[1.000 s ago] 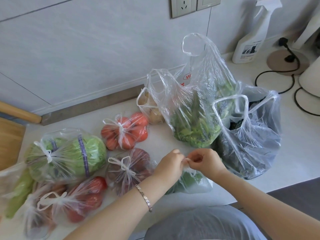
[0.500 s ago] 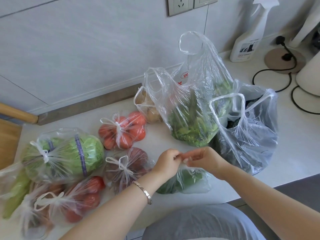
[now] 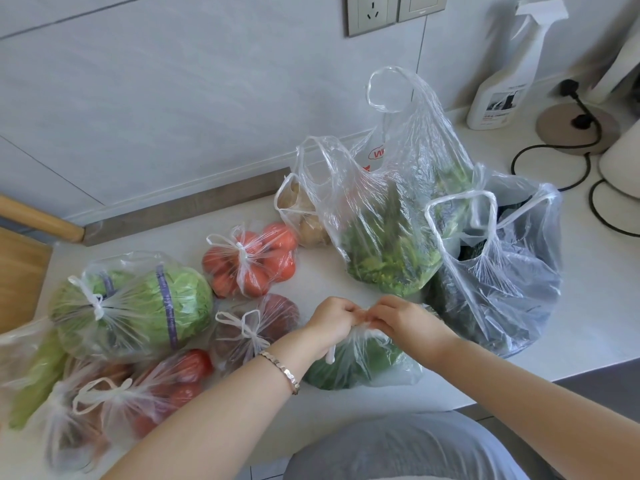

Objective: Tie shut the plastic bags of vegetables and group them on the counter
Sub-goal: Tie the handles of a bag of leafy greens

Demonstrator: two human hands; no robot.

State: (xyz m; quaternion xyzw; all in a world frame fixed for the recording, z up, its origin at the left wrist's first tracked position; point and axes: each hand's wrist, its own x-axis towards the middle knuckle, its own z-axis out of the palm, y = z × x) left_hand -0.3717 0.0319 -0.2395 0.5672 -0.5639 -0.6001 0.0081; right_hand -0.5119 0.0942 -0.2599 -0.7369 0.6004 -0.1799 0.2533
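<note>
Plastic everywhere on white counter [image 3: 322, 271]. 9 o'clock: knotted bags grouped — cabbage bag [image 3: 135, 306], tomato bag [image 3: 251, 259], purple-veg bag [image 3: 256, 327], red pepper bag [image 3: 152, 386]. 6 o'clock centre: left hand [image 3: 330, 320] and right hand [image 3: 403, 318] both pinched onto handles of green-veg bag [image 3: 360, 363], knot half made, bag just beside tied group. 1–3 o'clock: potato bag [image 3: 304, 220], leafy-greens bag [image 3: 384, 244], dark-greens bag [image 3: 498, 271] all open. Judgement: over halfway; three left after this.
</note>
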